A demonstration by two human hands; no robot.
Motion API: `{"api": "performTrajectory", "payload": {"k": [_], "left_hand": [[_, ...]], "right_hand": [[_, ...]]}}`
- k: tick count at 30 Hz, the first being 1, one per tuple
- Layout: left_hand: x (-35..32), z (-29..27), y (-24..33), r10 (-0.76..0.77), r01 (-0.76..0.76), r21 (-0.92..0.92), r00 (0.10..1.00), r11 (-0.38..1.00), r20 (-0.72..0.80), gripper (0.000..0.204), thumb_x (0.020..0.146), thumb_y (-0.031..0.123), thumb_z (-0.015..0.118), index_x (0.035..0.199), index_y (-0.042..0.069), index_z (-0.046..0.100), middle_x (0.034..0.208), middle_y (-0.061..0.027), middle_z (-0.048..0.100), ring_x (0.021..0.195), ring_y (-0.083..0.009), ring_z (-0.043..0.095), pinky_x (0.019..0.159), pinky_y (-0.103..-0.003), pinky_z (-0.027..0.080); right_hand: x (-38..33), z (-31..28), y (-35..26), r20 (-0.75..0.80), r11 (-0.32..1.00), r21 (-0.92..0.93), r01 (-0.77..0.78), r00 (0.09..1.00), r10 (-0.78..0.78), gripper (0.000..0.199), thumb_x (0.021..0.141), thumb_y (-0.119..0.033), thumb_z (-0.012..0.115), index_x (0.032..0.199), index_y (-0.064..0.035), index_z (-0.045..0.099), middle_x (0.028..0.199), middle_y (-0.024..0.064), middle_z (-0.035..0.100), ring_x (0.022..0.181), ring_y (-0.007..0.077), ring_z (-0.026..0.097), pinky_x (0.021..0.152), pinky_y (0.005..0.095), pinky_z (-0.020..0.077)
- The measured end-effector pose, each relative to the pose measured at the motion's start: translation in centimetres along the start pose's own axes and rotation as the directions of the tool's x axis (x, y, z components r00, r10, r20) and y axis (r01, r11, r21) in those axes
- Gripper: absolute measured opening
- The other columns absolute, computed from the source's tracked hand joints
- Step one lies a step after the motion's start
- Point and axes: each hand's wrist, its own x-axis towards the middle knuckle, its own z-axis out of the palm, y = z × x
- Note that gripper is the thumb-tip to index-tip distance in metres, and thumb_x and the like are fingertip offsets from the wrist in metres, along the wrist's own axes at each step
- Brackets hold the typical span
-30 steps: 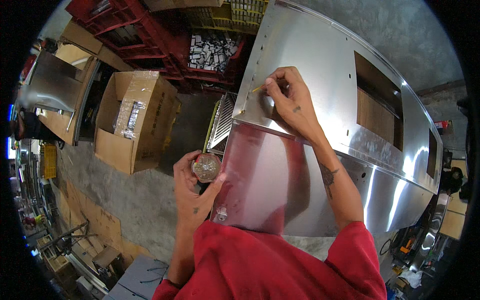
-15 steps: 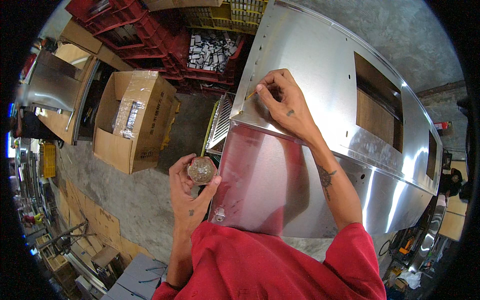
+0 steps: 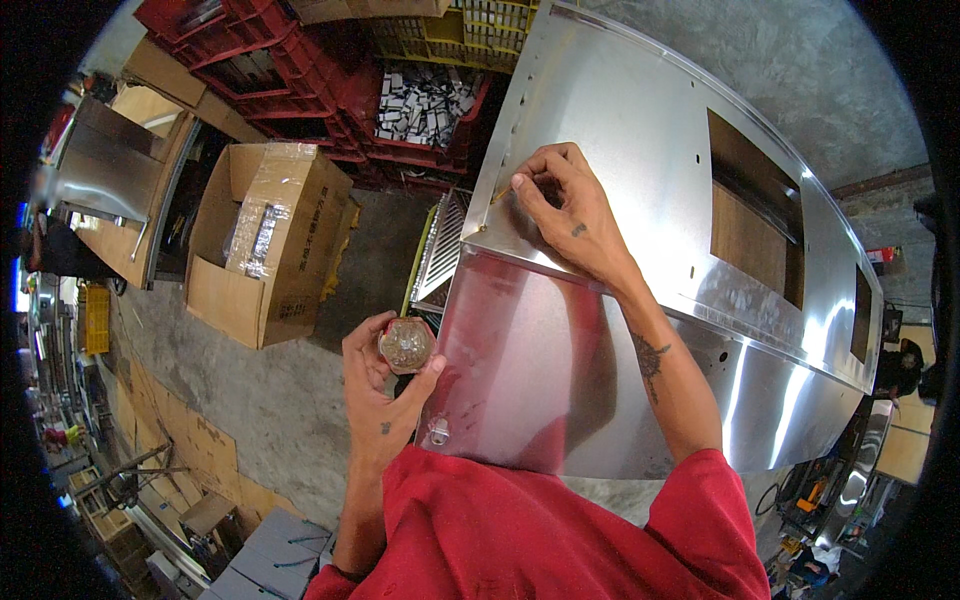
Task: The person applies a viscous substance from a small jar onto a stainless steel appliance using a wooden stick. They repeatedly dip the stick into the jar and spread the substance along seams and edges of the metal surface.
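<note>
Now | my right hand pinches a small fastener at a panel edge hole | left hand grips jar beside panel | I'd seat it squarely, jar level.

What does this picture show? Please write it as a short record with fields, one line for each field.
Place: workshop with a concrete floor
Main thing: large steel panel with rectangular cut-outs and small holes along its edge
Left hand: holds a small round container, its content too small to tell
Right hand: rests on the panel, fingertips pinching a small thin brass-coloured piece near an edge hole
Nearby: open cardboard box, red crates behind it
Clothing: red shirt
</note>
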Motion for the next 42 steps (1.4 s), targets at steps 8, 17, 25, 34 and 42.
{"api": "performTrajectory", "payload": {"k": [8, 17, 25, 34, 42], "left_hand": [[0.0, 0.0, 0.0, -0.005, 0.005, -0.015, 1.0, 1.0, 0.003, 0.075, 0.09, -0.003, 0.086, 0.151, 0.003, 0.043, 0.144, -0.0192, 0.061, 0.129, -0.0242, 0.065, 0.107, -0.037, 0.056], [0.2, -0.1, -0.1, 0.041, -0.041, 0.007, 0.999, 0.999, -0.01, 0.074, 0.089, -0.004, 0.086, 0.15, 0.002, 0.044, 0.142, -0.019, 0.065, 0.127, -0.023, 0.066, 0.108, -0.036, 0.056], [0.9, 0.4, 0.7, 0.072, -0.069, -0.074, 0.996, 0.995, 0.044, 0.072, 0.091, -0.003, 0.085, 0.15, 0.001, 0.043, 0.135, -0.0148, 0.065, 0.124, -0.0209, 0.066, 0.107, -0.036, 0.054], [0.9, 0.4, 1.2, 0.096, -0.085, -0.091, 0.989, 0.992, 0.115, 0.074, 0.089, -0.006, 0.083, 0.151, 0.002, 0.043, 0.139, -0.0129, 0.058, 0.13, -0.0208, 0.061, 0.112, -0.036, 0.051], [1.2, 0.4, 0.3, 0.13, -0.121, -0.071, 0.983, 0.99, 0.132, 0.076, 0.09, -0.006, 0.083, 0.152, 0.002, 0.041, 0.141, -0.0136, 0.058, 0.128, -0.0205, 0.062, 0.111, -0.036, 0.052]], "right_hand": [[0.1, -0.2, -0.1, 0.031, 0.997, -0.07, 0.017, 0.999, -0.015, 0.025, 0.107, -0.022, 0.071, 0.11, 0.0028, 0.071, 0.117, 0.011, 0.06, 0.104, 0.0195, 0.064, 0.092, 0.0341, 0.054], [-1.2, -0.7, -0.8, -0.143, 0.996, 0.081, 0.043, 0.989, -0.032, 0.02, 0.103, -0.016, 0.073, 0.107, 0.0027, 0.07, 0.115, 0.0161, 0.062, 0.1, 0.0277, 0.07, 0.092, 0.0374, 0.0573], [-7.9, 1.0, -9.5, 0.016, 0.969, 0.194, 0.153, 0.987, -0.159, 0.014, 0.099, -0.008, 0.076, 0.111, -0.0017, 0.073, 0.12, 0.0151, 0.058, 0.104, 0.0256, 0.065, 0.09, 0.0369, 0.0564], [-8.4, 3.1, -9.9, 0.173, 0.942, 0.094, 0.323, 0.926, -0.334, 0.021, 0.098, -0.008, 0.078, 0.118, -0.0035, 0.074, 0.119, 0.0168, 0.054, 0.103, 0.0302, 0.062, 0.089, 0.0407, 0.0557], [-8.6, 3.3, -9.4, 0.159, 0.95, 0.104, 0.296, 0.938, -0.31, 0.021, 0.098, -0.008, 0.078, 0.119, -0.0038, 0.074, 0.12, 0.0165, 0.054, 0.101, 0.0291, 0.062, 0.087, 0.0397, 0.0555]]}}
